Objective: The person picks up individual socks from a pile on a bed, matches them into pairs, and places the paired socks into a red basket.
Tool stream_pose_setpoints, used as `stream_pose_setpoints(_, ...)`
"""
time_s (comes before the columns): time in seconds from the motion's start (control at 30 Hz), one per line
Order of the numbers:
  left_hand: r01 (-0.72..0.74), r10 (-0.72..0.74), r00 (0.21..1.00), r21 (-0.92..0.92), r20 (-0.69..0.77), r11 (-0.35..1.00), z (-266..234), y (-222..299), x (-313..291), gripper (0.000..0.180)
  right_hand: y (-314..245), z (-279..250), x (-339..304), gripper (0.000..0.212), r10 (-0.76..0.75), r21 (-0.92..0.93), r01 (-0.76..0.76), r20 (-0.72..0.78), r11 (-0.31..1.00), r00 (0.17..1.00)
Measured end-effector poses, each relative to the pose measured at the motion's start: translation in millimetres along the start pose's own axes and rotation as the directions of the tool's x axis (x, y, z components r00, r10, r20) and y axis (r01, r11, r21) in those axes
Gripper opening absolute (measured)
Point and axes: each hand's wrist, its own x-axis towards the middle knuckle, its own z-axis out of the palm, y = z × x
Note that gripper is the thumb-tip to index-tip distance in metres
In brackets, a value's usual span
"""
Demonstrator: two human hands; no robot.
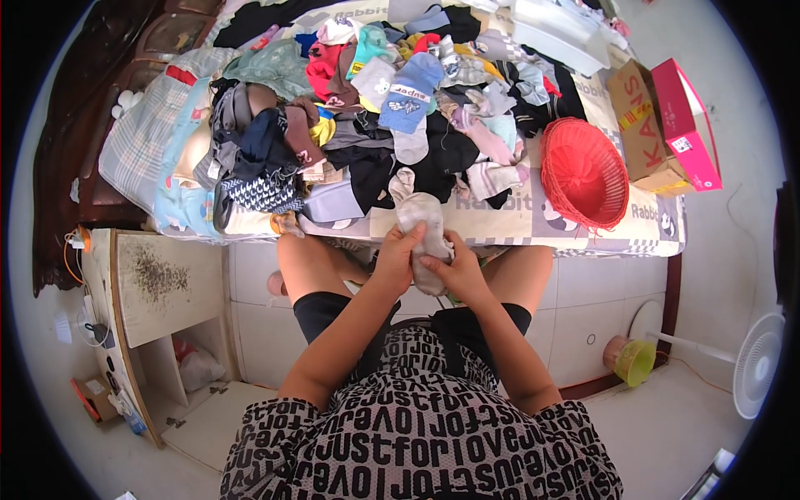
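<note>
Above my lap, at the bed's near edge, a pale whitish-grey sock (423, 218) is pinched between my two hands. My left hand (402, 252) grips its left side with the thumb on top, and my right hand (454, 265) closes on its lower right part. Just beyond the held sock lies a small light sock (402, 183). A large mixed heap of socks and clothes (358, 158) spreads across the bed, with a blue and white sock (410, 96) on top near the middle.
A red woven basket (585, 173) stands on the bed at the right, beside a brown cardboard box (631, 112) and a pink box (685, 125). A clear plastic bin (560, 35) is at the far right. A wooden cabinet (162, 287) stands left, a white fan (757, 367) right.
</note>
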Motion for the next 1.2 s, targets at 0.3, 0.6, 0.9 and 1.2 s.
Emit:
stream_pose_setpoints(0.3,-0.211,0.209,0.97,0.001,-0.125,0.978,-8.2,28.1,1.6,0.024,16.6,-27.0,-8.9,0.034,0.343,-0.335,-0.253,0.246,0.908,0.906)
stream_pose_setpoints(0.6,-0.09,-0.064,0.983,0.752,0.174,0.653,-6.2,8.6,-1.9,0.02,-23.5,-29.5,23.3,0.029,-0.243,0.151,0.237,0.02,0.96,0.97)
stream_pose_setpoints(0.9,0.447,-0.48,0.867,0.221,0.133,0.867,-5.6,24.7,-17.5,0.023,-38.2,-38.6,11.4,0.031,-0.554,-0.452,0.568,0.178,0.688,0.813)
stream_pose_setpoints(1.2,0.003,-0.118,0.98,0.576,0.162,0.817,-9.2,8.7,-4.5,0.019,-44.1,-34.6,13.1,0.023,-0.171,0.077,0.173,-0.024,0.982,0.985)
